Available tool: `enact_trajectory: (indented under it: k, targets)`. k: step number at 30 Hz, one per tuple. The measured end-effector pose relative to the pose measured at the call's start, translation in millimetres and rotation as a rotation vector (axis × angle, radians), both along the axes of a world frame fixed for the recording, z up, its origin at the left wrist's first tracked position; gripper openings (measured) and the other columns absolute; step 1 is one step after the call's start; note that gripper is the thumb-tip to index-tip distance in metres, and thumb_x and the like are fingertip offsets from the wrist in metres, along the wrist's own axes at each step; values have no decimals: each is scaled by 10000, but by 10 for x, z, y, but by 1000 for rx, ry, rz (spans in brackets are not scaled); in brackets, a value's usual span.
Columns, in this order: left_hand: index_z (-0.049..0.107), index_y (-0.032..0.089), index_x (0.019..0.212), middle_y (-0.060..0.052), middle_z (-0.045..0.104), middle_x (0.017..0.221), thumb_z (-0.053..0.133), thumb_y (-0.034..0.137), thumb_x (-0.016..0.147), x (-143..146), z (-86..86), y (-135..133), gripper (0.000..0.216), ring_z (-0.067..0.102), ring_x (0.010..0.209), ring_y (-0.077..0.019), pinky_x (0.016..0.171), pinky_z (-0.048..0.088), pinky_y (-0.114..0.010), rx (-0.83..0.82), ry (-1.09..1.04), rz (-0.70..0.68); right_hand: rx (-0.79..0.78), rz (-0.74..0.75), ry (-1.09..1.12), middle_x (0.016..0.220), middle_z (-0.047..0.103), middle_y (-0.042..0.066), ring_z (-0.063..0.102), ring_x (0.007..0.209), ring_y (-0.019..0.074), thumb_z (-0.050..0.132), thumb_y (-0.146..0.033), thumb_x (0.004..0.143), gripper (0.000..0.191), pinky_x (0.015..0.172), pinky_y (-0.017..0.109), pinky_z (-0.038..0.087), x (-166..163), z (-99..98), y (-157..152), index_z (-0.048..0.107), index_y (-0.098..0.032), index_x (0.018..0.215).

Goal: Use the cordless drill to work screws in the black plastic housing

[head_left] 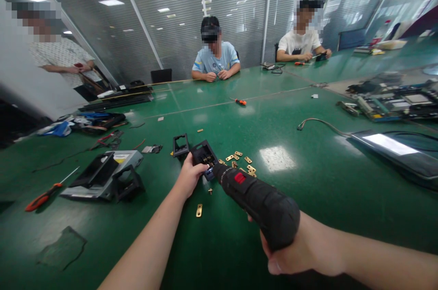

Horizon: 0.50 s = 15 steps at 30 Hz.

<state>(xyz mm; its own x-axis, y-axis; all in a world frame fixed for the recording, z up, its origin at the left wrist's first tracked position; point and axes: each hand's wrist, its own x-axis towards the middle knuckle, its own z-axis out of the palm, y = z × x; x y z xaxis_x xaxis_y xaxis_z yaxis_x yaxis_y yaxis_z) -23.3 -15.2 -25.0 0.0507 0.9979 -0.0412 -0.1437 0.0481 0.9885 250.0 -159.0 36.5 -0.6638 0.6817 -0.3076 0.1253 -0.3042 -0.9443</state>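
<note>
My left hand (191, 173) grips a small black plastic housing (201, 151) with brass-coloured parts inside, its thumb along the near side. In my right hand (297, 244) is a black cordless drill (260, 199) with a red switch on top. The drill's front end meets the housing's right side; its tip is hidden from me. Several brass plates (251, 169) lie scattered just beyond the drill. A lone brass plate (199, 210) and a small screw (210, 191) rest nearer to me. Beside my left hand stands an open black frame (180, 145).
On the left lie an orange screwdriver (44, 197), a metal drive case (102, 176) and another black frame (129, 183). Another screwdriver (240, 101) is farther back. Circuit boards (397, 98) and a black pouch (393, 153) occupy the right. Three people are across the green table (328, 180).
</note>
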Motion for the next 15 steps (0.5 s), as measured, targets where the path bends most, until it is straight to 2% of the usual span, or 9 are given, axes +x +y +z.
enact_trajectory:
  k: [8,15]
  targets:
    - [652,214,1085,-21,738,988,686,160,570,17,43,-27,520,717,915,-233,819,536,-358,-22,-121,-1,-1,-8,17,656,616,-29,499,566,104,880,-224,571,327,501,211,356,5,-67,-29,587,-163,702]
    - [622,205,1156,-38,746,1034,817,158,576,-17,-33,16,614,724,942,-245,942,543,-429,5,20,16,3,-16,-1,654,616,-36,520,588,116,840,-202,571,295,534,219,381,-25,-2,-5,591,-170,726]
